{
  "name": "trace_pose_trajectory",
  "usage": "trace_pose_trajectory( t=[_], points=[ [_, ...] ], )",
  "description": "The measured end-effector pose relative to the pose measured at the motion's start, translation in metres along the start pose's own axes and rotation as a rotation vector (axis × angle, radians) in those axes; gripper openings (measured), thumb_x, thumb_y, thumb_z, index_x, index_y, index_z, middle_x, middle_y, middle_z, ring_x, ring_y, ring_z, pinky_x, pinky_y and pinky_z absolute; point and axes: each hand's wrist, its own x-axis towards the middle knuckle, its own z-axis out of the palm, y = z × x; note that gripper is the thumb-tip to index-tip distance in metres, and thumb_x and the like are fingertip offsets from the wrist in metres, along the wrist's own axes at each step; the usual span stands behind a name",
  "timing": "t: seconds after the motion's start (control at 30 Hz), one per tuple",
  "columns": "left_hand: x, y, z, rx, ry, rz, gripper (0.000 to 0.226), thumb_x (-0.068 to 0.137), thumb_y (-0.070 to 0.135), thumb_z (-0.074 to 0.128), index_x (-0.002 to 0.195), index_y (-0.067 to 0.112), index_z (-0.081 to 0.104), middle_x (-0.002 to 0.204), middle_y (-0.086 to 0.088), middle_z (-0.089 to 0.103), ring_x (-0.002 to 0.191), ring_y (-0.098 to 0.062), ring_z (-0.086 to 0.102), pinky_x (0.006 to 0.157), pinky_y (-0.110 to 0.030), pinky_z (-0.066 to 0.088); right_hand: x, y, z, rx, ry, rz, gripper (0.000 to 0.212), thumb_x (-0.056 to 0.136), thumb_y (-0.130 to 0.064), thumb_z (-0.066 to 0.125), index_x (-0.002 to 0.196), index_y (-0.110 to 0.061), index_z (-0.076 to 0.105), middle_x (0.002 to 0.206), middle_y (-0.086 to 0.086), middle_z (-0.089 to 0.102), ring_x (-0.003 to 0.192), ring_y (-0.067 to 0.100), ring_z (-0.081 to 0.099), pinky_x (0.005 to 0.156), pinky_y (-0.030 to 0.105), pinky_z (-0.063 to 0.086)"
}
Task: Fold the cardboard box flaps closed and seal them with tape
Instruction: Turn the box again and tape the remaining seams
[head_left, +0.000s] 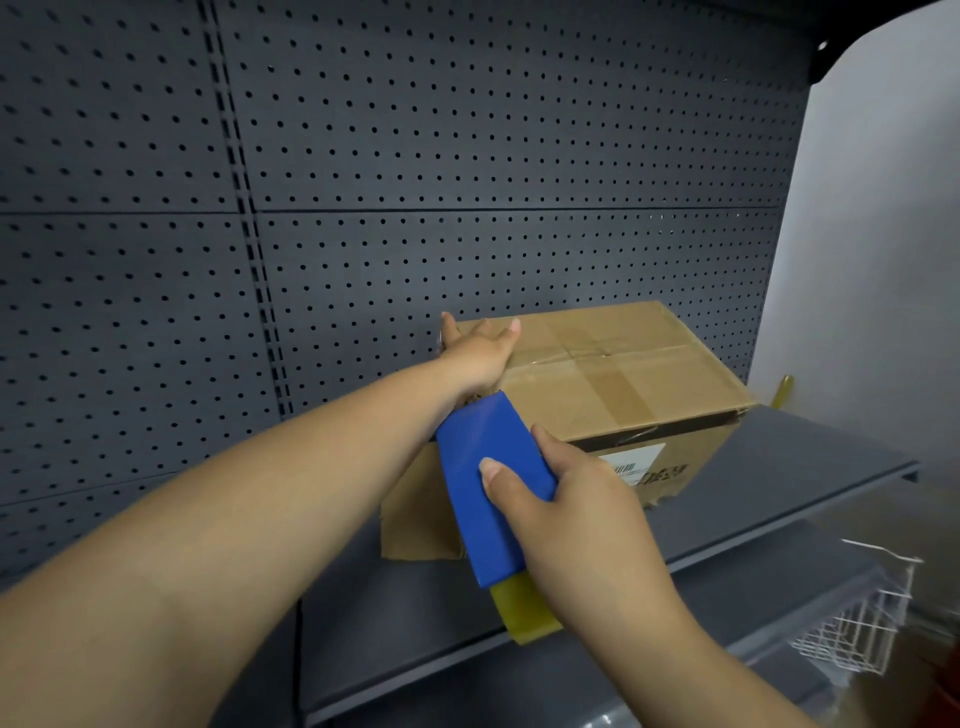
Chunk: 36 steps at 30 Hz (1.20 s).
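On one shelf (779, 467), one box (623, 374): left hand (480, 351) presses flat, right hand (566, 499) grips one dispenser (488, 478).

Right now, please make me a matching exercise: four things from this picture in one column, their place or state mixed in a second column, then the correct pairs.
Things:
1. left hand
2. right hand
3. cardboard box
4. wire basket

Places or states:
A. stands on the grey shelf
B. holds the blue tape dispenser
C. presses on the box top
D. lower right, below the shelf

Pairs: 1-C, 2-B, 3-A, 4-D
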Motion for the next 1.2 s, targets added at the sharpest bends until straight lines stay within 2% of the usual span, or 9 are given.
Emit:
trace_pose_trajectory(
  t=[0.1,0.2,0.37,0.47,0.63,0.83,1.0,1.2],
  points=[
    [0.000,-0.008,0.001,0.025,-0.015,0.061,0.066,0.094,0.057,0.024,0.150,0.024,0.009,0.153,-0.002,-0.030,0.145,-0.029,-0.001,0.115,-0.041,0.014,-0.006,0.001,0.005,-0.005,0.012,0.003,0.050,0.089,-0.045,0.049,0.135,-0.028,0.046,0.108,-0.012,0.064,0.096,0.009,0.059,0.080,0.030,0.050],
    [-0.002,-0.010,0.001,0.016,-0.002,0.071,0.063,0.097,0.051,0.027,0.150,0.023,0.009,0.153,-0.004,-0.029,0.145,-0.029,0.000,0.114,-0.040,0.015,-0.016,0.000,0.010,-0.006,0.011,0.011,0.056,0.090,-0.046,0.047,0.143,-0.033,0.034,0.118,-0.013,0.061,0.106,0.009,0.056,0.086,0.029,0.049],
    [-0.009,-0.011,0.001,-0.076,0.021,0.094,0.057,0.099,0.044,0.026,0.150,0.021,0.013,0.154,-0.006,-0.026,0.145,-0.027,0.007,0.115,-0.036,0.013,-0.021,0.004,0.016,0.036,0.036,0.041,0.061,0.089,-0.047,0.048,0.145,-0.031,0.030,0.128,-0.013,0.056,0.115,0.010,0.053,0.092,0.028,0.046],
    [-0.012,-0.015,0.003,-0.176,0.038,0.124,0.053,0.100,0.041,0.025,0.149,0.020,0.018,0.155,-0.003,-0.023,0.145,-0.022,0.005,0.115,-0.033,0.010,-0.027,0.008,0.020,0.049,0.037,0.081,0.062,0.086,-0.050,0.049,0.143,-0.034,0.032,0.124,-0.010,0.060,0.112,0.013,0.056,0.091,0.033,0.048],
    [-0.014,-0.020,0.008,-0.282,0.074,0.164,0.049,0.101,0.039,0.024,0.147,0.021,0.024,0.156,0.002,-0.019,0.145,-0.017,-0.002,0.115,-0.032,0.008,-0.036,0.011,0.019,0.063,0.029,0.138,0.061,0.086,-0.052,0.049,0.142,-0.037,0.032,0.118,-0.013,0.061,0.104,0.007,0.057,0.082,0.022,0.048],
    [-0.011,-0.017,0.008,-0.378,0.074,0.123,0.046,0.102,0.033,0.026,0.146,0.023,0.026,0.156,0.005,-0.018,0.145,-0.018,0.000,0.115,-0.032,0.010,-0.050,0.012,0.022,0.067,0.043,0.191,0.062,0.083,-0.053,0.052,0.140,-0.040,0.033,0.116,-0.014,0.063,0.104,0.007,0.058,0.090,0.026,0.049],
    [-0.010,-0.012,0.009,-0.428,0.081,0.091,0.046,0.102,0.029,0.027,0.148,0.023,0.023,0.157,0.006,-0.016,0.145,-0.016,0.005,0.113,-0.028,0.012,-0.056,0.015,0.021,0.091,0.036,0.207,0.064,0.084,-0.051,0.052,0.142,-0.039,0.029,0.109,-0.018,0.060,0.103,0.004,0.057,0.088,0.020,0.047],
    [-0.003,-0.014,0.016,-0.476,0.140,0.058,0.051,0.101,0.033,0.027,0.149,0.020,0.017,0.158,0.008,-0.007,0.143,-0.014,0.015,0.105,-0.022,0.019,-0.058,0.016,0.023,0.109,0.037,0.217,0.063,0.084,-0.051,0.053,0.142,-0.039,0.030,0.115,-0.020,0.060,0.104,0.002,0.057,0.089,0.020,0.047]
  ],
)
